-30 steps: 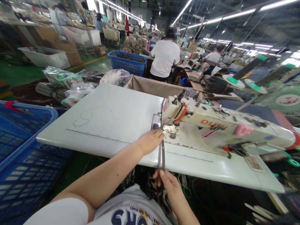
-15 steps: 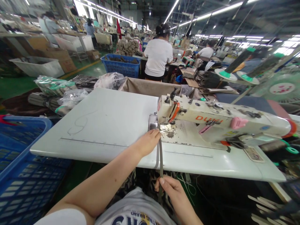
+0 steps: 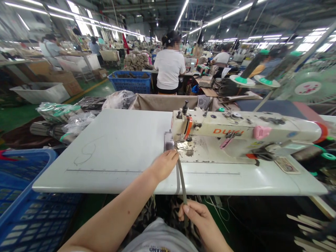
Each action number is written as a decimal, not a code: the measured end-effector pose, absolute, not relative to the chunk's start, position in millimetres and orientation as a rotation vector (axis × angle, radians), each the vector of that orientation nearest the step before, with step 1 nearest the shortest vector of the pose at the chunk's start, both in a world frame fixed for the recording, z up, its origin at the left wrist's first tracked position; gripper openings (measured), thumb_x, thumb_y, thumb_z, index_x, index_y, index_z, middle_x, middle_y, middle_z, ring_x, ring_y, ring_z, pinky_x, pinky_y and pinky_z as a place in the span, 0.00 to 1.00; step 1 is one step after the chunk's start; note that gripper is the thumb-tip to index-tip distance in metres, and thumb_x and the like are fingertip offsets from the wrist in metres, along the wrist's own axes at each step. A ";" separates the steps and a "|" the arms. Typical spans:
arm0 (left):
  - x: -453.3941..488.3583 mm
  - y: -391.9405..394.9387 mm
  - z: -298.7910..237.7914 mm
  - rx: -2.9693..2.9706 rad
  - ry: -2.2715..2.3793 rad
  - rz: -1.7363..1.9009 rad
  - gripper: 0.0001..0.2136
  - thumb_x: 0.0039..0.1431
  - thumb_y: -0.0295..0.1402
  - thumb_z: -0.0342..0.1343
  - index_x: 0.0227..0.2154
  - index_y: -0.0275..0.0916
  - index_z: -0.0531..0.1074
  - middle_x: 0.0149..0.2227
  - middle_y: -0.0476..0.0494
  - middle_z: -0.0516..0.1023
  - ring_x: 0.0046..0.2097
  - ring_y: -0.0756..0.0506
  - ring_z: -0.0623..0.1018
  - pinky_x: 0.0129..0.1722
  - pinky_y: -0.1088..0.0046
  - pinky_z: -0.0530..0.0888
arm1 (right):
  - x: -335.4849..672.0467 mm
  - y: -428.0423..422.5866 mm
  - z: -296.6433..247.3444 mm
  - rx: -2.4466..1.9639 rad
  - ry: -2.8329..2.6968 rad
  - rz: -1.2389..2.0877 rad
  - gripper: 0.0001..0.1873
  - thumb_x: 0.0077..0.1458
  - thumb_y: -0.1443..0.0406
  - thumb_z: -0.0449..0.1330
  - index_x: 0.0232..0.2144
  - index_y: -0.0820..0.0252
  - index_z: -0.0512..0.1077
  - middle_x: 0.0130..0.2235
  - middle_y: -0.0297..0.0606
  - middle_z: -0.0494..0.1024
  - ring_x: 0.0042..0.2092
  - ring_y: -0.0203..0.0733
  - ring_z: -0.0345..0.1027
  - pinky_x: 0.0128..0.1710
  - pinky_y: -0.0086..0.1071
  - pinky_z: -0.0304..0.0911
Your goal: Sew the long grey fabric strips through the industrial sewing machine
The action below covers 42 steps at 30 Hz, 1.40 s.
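Observation:
A narrow grey strap (image 3: 181, 182) runs from the needle area of the white sewing machine (image 3: 236, 134) over the front edge of the white table (image 3: 115, 147). My left hand (image 3: 165, 164) rests on the table beside the presser foot, fingers curled on the strap's upper end. Below the table edge my right hand (image 3: 196, 217) pinches the strap's lower part between thumb and fingers, holding it taut.
A blue plastic basket (image 3: 23, 199) stands at my left. Plastic-wrapped bundles (image 3: 63, 115) lie behind the table's left side. A person in a white shirt (image 3: 169, 68) sits with their back turned at the station ahead. Thread cones and a fan (image 3: 309, 87) are at the right.
The view has tilted up a little, so table and machine sit lower in frame. My right hand has slid lower along the strap; my left hand stays at the presser foot.

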State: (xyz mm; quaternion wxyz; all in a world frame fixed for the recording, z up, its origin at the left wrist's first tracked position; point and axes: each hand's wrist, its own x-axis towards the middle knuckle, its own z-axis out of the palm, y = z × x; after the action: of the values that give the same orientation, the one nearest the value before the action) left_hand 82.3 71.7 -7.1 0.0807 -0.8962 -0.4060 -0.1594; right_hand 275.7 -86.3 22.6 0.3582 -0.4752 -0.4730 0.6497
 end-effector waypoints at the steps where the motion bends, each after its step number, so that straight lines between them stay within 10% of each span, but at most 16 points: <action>1: 82.0 71.7 -7.3 -2.678 -1.200 -0.469 0.10 0.71 0.25 0.49 0.50 0.34 0.70 0.55 0.35 0.76 0.58 0.40 0.76 0.64 0.61 0.73 | 275.6 -86.3 23.5 -1.218 -1.223 1.668 0.26 0.61 0.44 0.63 0.25 0.59 0.80 0.27 0.37 0.76 0.33 0.45 0.68 0.38 0.36 0.61; 42: 79.6 72.6 -6.5 -2.699 -1.220 -0.483 0.10 0.72 0.26 0.46 0.50 0.35 0.71 0.53 0.36 0.76 0.60 0.40 0.74 0.64 0.60 0.72 | 273.9 -85.4 12.3 -1.252 -1.078 1.651 0.22 0.58 0.46 0.69 0.27 0.59 0.82 0.27 0.37 0.81 0.31 0.42 0.71 0.36 0.34 0.63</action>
State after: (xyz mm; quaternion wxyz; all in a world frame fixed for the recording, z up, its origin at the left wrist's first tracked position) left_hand 79.6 72.6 -6.5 0.0700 -0.8972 -0.4055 -0.1604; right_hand 273.9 -85.4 12.3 0.3920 -0.4932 -0.4244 0.6504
